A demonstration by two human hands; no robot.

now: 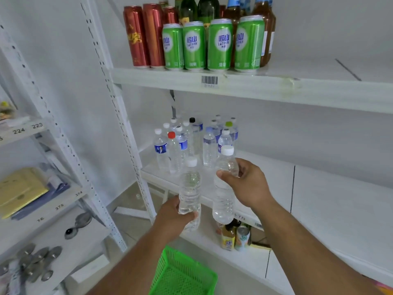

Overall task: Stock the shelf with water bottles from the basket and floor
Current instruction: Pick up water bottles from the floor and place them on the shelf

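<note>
1. Left hand (pixel 173 216): raised forward from lower centre, forearm bare, fingers curled closed in a grip, thumb uppermost.
2. Right hand (pixel 244 183): extended higher, wrist slightly bent, fingers and thumb wrapped closed.

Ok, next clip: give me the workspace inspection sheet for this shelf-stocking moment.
Surface: white middle shelf, bare on the right side.
Job's things: cluster of water bottles standing at the shelf's back left; one clear bottle in the left hand, another clear bottle in the right hand; green basket below, looks empty in the visible part.
Clutter: green cans, red cans and dark bottles on the upper shelf; a small juice bottle and a can on the lower shelf.
Hands: left hand grips its bottle near the base; right hand grips its bottle near the shoulder.
Cables: nothing seen.
Surroundings: neighbouring rack with numbered labels, envelopes and metal discs.
</note>
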